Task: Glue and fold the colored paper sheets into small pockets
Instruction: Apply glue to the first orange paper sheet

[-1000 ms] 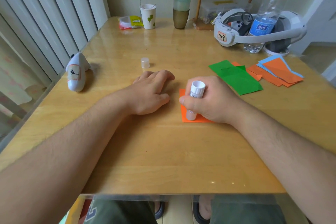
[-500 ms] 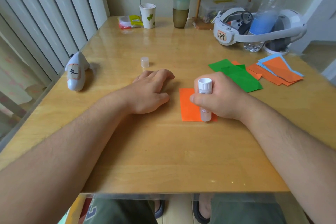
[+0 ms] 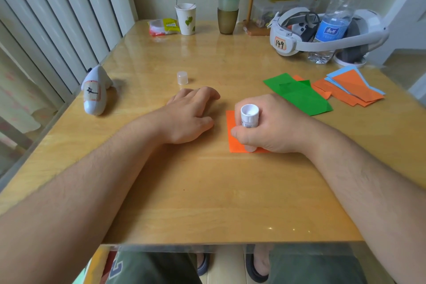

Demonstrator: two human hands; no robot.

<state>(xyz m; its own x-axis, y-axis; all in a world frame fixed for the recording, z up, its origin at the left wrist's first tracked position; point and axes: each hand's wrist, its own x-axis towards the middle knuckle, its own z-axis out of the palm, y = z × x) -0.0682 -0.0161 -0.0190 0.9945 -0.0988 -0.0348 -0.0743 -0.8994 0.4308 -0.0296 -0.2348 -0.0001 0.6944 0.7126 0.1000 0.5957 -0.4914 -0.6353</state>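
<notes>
While the right hand (image 3: 272,127) curls its fingers and thumb round the white glue stick (image 3: 249,116), the stick stands upright, lower end down on the orange sheet (image 3: 232,136) lying flat on the wooden table (image 3: 207,191). Left hand (image 3: 189,117) rests palm down just left of that sheet, fingers relaxed, close together, holding nothing. Clear cap (image 3: 182,77) stands apart, beyond the left hand. Green sheet (image 3: 299,97) and an orange-and-blue stack (image 3: 352,90) lie to the right
</notes>
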